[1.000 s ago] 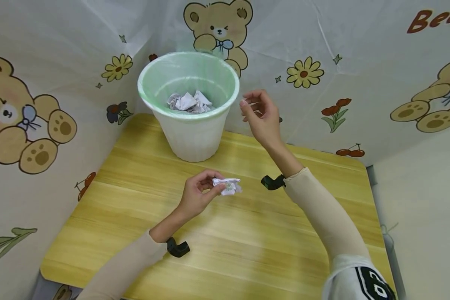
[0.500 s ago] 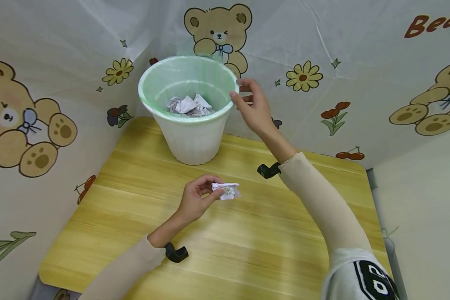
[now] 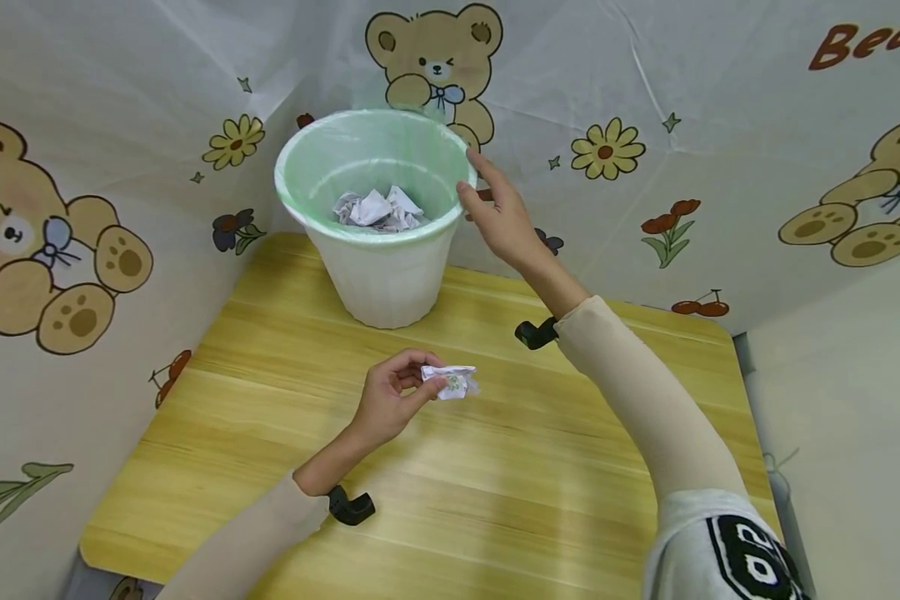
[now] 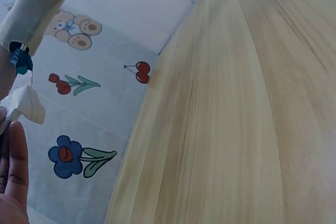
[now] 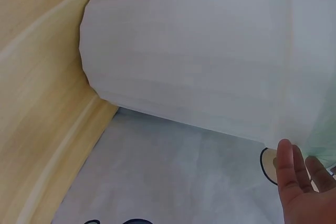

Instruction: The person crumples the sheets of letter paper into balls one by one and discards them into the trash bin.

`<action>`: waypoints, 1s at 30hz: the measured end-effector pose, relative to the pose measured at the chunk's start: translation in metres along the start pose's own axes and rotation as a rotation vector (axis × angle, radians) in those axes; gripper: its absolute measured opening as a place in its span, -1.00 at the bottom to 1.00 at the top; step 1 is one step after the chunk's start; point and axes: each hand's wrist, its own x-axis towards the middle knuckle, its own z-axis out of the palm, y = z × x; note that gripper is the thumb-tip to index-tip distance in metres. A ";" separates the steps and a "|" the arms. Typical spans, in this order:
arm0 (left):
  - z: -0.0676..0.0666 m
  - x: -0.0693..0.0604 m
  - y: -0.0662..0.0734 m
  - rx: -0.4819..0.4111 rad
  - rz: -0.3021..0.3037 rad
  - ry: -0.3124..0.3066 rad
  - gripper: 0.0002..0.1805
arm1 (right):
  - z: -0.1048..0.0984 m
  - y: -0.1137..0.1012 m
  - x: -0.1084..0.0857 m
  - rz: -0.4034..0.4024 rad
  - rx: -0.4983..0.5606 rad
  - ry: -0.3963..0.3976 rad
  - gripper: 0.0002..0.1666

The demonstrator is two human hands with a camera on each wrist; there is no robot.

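Observation:
A piece of crumpled white paper (image 3: 452,382) with faint printed marks is pinched between thumb and fingers of my left hand (image 3: 387,402), over the table in front of the bin. The same paper (image 4: 26,104) appears at the left edge of the left wrist view. My right hand (image 3: 504,218) touches the right rim of the white trash bin (image 3: 390,283), fingers fairly straight. In the right wrist view, the fingertips of the right hand (image 5: 304,190) lie against the bin near its rim. Several crumpled papers (image 3: 378,208) lie inside, on the pale green liner (image 3: 322,167).
The bin stands near the back edge of a wooden table (image 3: 540,467). A white cloth backdrop (image 3: 540,75) with printed bears and flowers hangs close behind the table and along its left side. A black wrist mount (image 3: 352,507) sticks out from the left sleeve.
My right hand has moved left from beside the bin to touch its rim, and the index finger has straightened. The left hand keeps its pinch on the crumpled paper, nearly still.

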 end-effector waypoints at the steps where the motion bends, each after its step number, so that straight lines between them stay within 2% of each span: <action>1: 0.000 0.000 0.000 -0.001 0.001 0.000 -0.80 | 0.000 -0.001 0.000 0.002 0.001 -0.001 -0.20; 8: -0.003 0.001 0.000 0.022 0.009 0.002 -0.79 | 0.000 -0.004 0.001 0.017 -0.001 -0.011 -0.20; 15: -0.014 0.017 0.011 0.074 0.044 0.007 -0.77 | -0.002 -0.004 0.001 0.017 -0.015 -0.005 -0.19; 23: -0.027 0.029 0.035 0.121 0.081 0.018 -0.77 | -0.004 -0.001 0.000 -0.004 0.016 0.006 -0.19; 30: -0.044 0.047 0.064 0.163 0.166 0.063 -0.75 | -0.004 0.001 0.001 -0.009 0.035 -0.013 -0.19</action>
